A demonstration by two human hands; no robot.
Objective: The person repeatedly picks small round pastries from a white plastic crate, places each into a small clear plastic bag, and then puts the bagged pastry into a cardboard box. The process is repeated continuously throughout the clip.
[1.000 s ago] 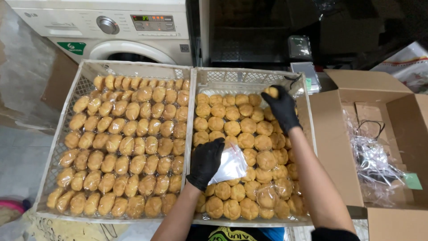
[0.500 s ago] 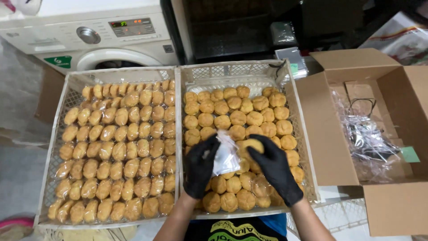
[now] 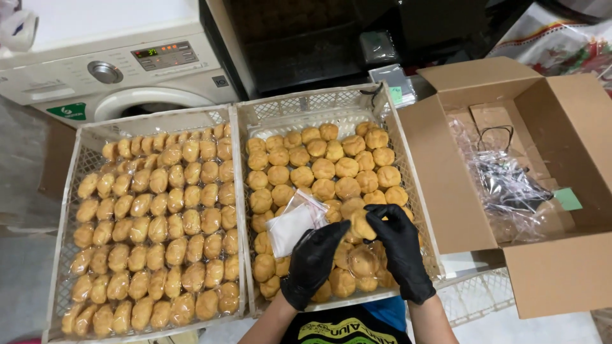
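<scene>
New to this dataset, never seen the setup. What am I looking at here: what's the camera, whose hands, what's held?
There is no machine: a person works with two hands in black gloves. The one picture comes from a camera on their head, looking down. The left hand holds a small clear plastic bag; the right hand pinches one round golden pastry beside it. Below lie two pale mesh trays: the right tray with round pastries, the left tray with rows of them. An open cardboard box of clear wrapping stands to the right, a washing machine behind.
</scene>
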